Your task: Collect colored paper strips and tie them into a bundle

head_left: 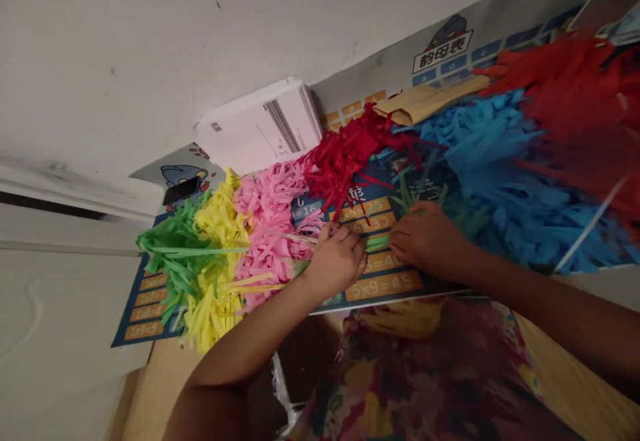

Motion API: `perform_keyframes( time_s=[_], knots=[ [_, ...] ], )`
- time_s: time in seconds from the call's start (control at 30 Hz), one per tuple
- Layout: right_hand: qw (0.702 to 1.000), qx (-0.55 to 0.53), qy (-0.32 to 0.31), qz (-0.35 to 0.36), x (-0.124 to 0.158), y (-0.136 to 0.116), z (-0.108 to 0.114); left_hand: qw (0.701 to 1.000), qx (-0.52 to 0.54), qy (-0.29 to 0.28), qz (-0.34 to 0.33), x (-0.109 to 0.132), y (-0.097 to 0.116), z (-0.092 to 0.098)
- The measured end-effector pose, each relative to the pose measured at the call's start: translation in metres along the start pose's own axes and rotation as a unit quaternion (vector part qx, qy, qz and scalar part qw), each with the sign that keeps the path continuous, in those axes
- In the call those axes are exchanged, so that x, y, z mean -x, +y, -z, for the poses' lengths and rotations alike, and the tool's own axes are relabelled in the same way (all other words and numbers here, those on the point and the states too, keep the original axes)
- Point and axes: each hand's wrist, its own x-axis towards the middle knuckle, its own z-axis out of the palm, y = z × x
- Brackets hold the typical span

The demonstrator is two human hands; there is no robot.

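Observation:
My left hand (336, 259) and my right hand (425, 236) meet over a blue mat printed with multiplication sums (385, 284). Both are closed in a pinch on a thin green paper strip (377, 242) that runs between them. A pale strip also sticks out leftward from my left fingers. Heaps of cut paper strips lie around: pink (273, 218) just left of my left hand, yellow (215, 274), green (175, 254), red (345, 154) behind the hands, and blue (500, 174) to the right of my right hand.
A white box-shaped device (260, 124) stands against the wall behind the pink pile. A tan paper envelope (430, 98) lies by the blue strips, with a big red heap (580, 101) at far right. A dark phone (181, 190) rests at back left. Colourful patterned cloth (415, 374) covers my lap.

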Motion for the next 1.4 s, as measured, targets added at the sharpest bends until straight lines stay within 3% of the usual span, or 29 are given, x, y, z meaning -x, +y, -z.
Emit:
perform_keyframes(
  time_s=[0.1, 0.2, 0.37, 0.63, 1.07, 1.13, 1.23, 1.33, 1.4],
  knots=[
    [1.0, 0.021, 0.014, -0.013, -0.004, -0.01, 0.002, 1.0, -0.01, 0.022, 0.007, 0.001, -0.001, -0.003],
    [0.998, 0.047, 0.028, 0.018, -0.002, -0.018, -0.003, 0.999, -0.019, 0.044, 0.011, 0.007, 0.001, -0.007],
    [0.999, 0.02, 0.034, 0.009, 0.016, -0.003, -0.014, 0.995, 0.048, 0.077, 0.038, 0.026, -0.001, -0.008],
    [0.982, -0.134, -0.044, -0.124, 0.015, 0.022, -0.017, 0.964, 0.174, 0.055, 0.192, 0.029, -0.002, -0.007],
    [0.969, -0.148, -0.05, -0.19, 0.01, 0.023, -0.021, 0.958, 0.178, 0.009, 0.225, 0.02, -0.007, -0.013],
    [0.977, -0.126, -0.031, -0.172, 0.01, 0.02, -0.018, 0.961, 0.163, 0.015, 0.221, 0.021, -0.006, -0.014],
    [0.996, -0.057, 0.021, -0.064, 0.015, 0.013, -0.011, 0.986, 0.103, 0.039, 0.124, 0.021, 0.0, -0.01],
    [0.997, -0.048, 0.033, 0.05, 0.022, 0.016, -0.019, 1.0, 0.026, -0.01, 0.004, 0.017, 0.009, 0.0],
    [0.991, -0.084, 0.03, 0.097, 0.021, 0.027, -0.036, 0.999, 0.006, -0.039, -0.026, 0.011, 0.014, 0.006]
  ],
)
